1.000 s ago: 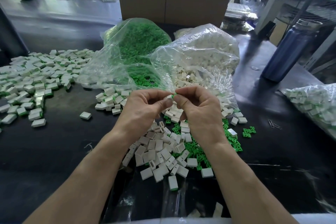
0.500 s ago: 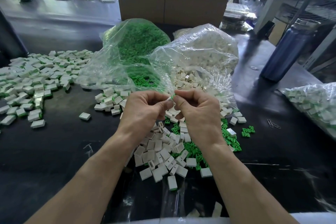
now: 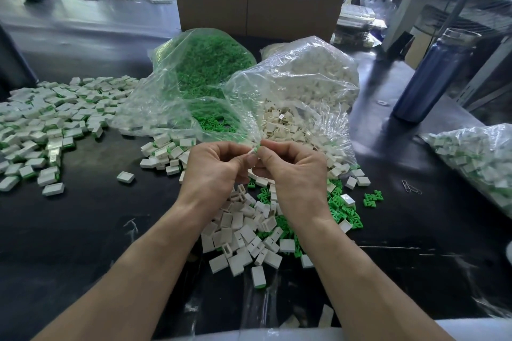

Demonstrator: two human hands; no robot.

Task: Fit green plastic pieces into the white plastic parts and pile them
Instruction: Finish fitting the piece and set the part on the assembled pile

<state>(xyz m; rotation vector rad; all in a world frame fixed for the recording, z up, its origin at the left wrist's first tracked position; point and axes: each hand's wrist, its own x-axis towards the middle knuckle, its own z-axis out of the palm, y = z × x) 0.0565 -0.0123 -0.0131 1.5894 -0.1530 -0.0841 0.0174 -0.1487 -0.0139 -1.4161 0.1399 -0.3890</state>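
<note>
My left hand [image 3: 213, 171] and my right hand [image 3: 296, 174] meet above the table's middle. Between their fingertips they pinch a small white part [image 3: 251, 151] with a green piece [image 3: 256, 148] at its end. Which hand holds which of the two is hard to tell. Below my hands lies a heap of loose white parts [image 3: 243, 232] mixed with green pieces [image 3: 340, 210]. A wide pile of fitted white-and-green parts [image 3: 52, 122] covers the left of the table.
Behind my hands, an open clear bag of green pieces [image 3: 199, 69] lies beside an open bag of white parts [image 3: 307, 83]. A blue bottle [image 3: 432, 75] stands at the right. Another bag of fitted parts [image 3: 482, 158] lies far right. A cardboard box [image 3: 257, 0] stands behind.
Both hands stay together, lifted slightly toward the bags, fingers still working the small part. The piles have not moved.
</note>
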